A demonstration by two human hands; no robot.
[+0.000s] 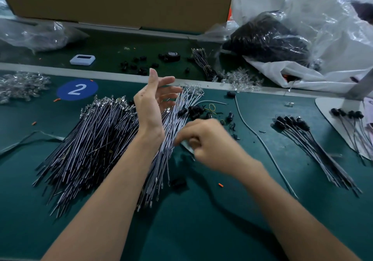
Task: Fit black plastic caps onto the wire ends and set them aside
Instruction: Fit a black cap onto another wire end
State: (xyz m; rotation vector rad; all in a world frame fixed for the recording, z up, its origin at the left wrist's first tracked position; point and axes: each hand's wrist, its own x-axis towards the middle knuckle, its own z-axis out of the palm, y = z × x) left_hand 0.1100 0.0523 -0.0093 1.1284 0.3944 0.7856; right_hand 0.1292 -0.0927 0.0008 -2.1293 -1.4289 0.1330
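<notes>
Green counter (201, 220) fills the lower and middle frame. A large cardboard box (121, 0) stands along the top edge. Clear plastic bags (314, 38) lie at upper right, one holding a dark mass of black parts.

Uncapped wires (90, 143) lie in a broad fanned pile at centre left, metal-tipped ends toward the top. Capped wires (308, 145) lie in a separate bundle at centre right, well apart from the pile, black caps toward the upper left.

Left hand (155, 103) is raised above the pile at centre frame, palm facing right, fingers spread and relaxed, holding nothing. Right hand (205, 139) sits low beside the pile's right edge, fingers curled; it is blurred, and whether it grips a wire cannot be determined.

Loose black caps (193, 110) lie in a small cluster just right of the left hand. A blue round sticker marked 2 (77, 89) is at middle left, with a white device (82, 59) above it.
</notes>
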